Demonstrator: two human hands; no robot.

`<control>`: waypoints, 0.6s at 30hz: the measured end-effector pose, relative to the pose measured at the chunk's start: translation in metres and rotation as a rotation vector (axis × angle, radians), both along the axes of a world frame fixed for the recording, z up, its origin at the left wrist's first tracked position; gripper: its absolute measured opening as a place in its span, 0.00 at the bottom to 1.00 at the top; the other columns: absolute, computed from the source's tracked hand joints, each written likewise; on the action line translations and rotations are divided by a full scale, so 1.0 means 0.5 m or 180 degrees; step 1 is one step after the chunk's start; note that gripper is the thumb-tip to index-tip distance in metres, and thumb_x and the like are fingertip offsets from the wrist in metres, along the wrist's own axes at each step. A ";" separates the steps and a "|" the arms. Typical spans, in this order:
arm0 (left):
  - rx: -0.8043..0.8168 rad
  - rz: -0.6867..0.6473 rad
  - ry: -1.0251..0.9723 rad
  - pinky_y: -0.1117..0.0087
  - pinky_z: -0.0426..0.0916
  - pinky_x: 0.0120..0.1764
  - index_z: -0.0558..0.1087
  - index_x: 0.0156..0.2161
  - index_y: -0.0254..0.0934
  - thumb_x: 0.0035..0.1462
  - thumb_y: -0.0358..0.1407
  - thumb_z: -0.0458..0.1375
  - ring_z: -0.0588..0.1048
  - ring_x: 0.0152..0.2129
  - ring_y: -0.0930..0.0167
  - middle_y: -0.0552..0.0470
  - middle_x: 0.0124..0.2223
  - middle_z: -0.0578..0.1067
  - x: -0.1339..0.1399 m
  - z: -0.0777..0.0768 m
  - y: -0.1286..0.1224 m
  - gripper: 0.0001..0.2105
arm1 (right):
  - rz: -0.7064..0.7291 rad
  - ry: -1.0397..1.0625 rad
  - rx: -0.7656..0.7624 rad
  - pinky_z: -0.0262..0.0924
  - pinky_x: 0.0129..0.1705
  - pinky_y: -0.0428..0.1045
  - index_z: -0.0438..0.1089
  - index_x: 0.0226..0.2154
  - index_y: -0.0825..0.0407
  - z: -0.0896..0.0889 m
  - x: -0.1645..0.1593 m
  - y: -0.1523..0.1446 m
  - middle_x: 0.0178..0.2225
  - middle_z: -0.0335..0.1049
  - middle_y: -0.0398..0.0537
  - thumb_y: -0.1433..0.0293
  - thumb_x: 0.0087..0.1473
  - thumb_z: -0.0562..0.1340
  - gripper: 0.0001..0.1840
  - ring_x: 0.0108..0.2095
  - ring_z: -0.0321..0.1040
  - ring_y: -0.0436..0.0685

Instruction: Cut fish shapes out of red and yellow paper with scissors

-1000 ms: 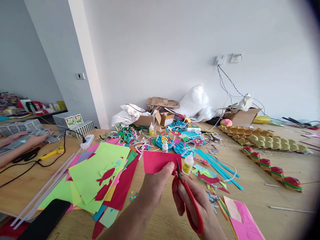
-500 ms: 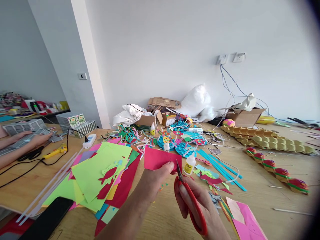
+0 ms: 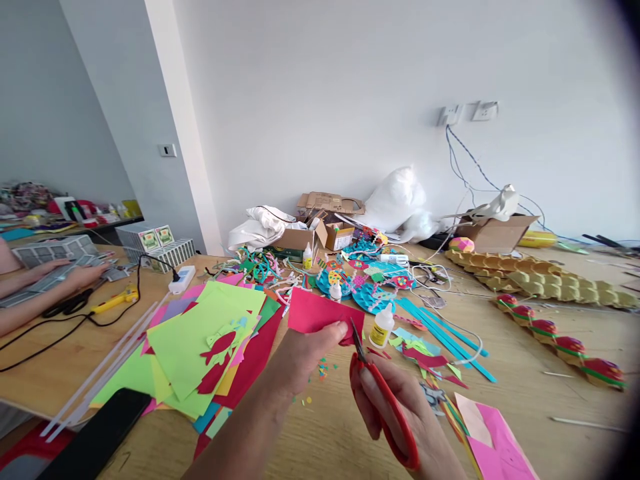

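One red rectangular paper sheet, left of the white plastic bottle, is pinched in your left hand; your right hand curls round red-handled metal scissors, blades at the sheet.

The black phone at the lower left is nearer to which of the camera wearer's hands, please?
Left. The left hand is beyond and right of the black phone, pinching red paper; the right hand, holding red-handled scissors, is farther right.
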State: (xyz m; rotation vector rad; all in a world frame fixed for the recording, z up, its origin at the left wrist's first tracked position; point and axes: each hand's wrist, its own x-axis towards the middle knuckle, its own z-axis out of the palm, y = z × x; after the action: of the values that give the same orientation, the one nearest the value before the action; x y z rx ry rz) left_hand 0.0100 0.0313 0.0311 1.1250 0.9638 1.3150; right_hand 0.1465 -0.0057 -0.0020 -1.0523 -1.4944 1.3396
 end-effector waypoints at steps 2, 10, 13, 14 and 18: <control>0.0054 -0.0179 -0.0011 0.72 0.64 0.32 0.72 0.23 0.36 0.46 0.37 0.61 0.70 0.24 0.72 0.56 0.24 0.73 -0.004 -0.007 0.006 0.07 | 0.0017 0.0025 -0.0034 0.41 0.16 0.42 0.58 0.22 0.51 -0.002 0.000 0.002 0.11 0.54 0.35 0.48 0.51 0.54 0.24 0.13 0.48 0.46; 0.0079 -0.0465 -0.0132 0.70 0.66 0.36 0.74 0.28 0.35 0.46 0.38 0.60 0.73 0.31 0.67 0.52 0.30 0.76 -0.014 -0.007 0.009 0.07 | -0.0006 0.0073 -0.0117 0.39 0.15 0.42 0.58 0.20 0.51 -0.005 -0.002 0.006 0.10 0.54 0.35 0.46 0.48 0.56 0.26 0.11 0.47 0.45; -0.0101 -0.0450 -0.0184 0.69 0.66 0.36 0.74 0.26 0.35 0.45 0.39 0.61 0.73 0.32 0.65 0.51 0.28 0.76 -0.014 -0.010 0.009 0.08 | -0.0047 0.0038 -0.0135 0.38 0.15 0.42 0.58 0.19 0.51 -0.002 -0.003 0.002 0.10 0.53 0.34 0.46 0.48 0.56 0.26 0.11 0.46 0.44; -0.0152 -0.0479 -0.0215 0.69 0.67 0.35 0.74 0.27 0.35 0.45 0.39 0.61 0.73 0.31 0.65 0.51 0.28 0.76 -0.015 -0.012 0.010 0.08 | -0.0062 0.0023 -0.0142 0.38 0.15 0.42 0.58 0.19 0.51 -0.001 -0.003 0.001 0.10 0.53 0.34 0.46 0.48 0.55 0.26 0.11 0.46 0.44; -0.0159 -0.0726 -0.0263 0.69 0.67 0.33 0.74 0.29 0.35 0.46 0.40 0.61 0.73 0.27 0.68 0.51 0.29 0.76 -0.024 -0.018 0.014 0.09 | -0.0105 -0.0078 -0.0182 0.37 0.15 0.42 0.58 0.19 0.51 0.002 -0.004 0.000 0.09 0.53 0.35 0.45 0.48 0.55 0.27 0.11 0.46 0.45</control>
State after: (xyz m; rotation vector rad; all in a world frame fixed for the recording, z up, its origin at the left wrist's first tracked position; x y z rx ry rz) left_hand -0.0021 0.0385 0.0219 1.0991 0.7789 1.1377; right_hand 0.1447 -0.0055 -0.0012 -1.1287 -1.4581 1.3576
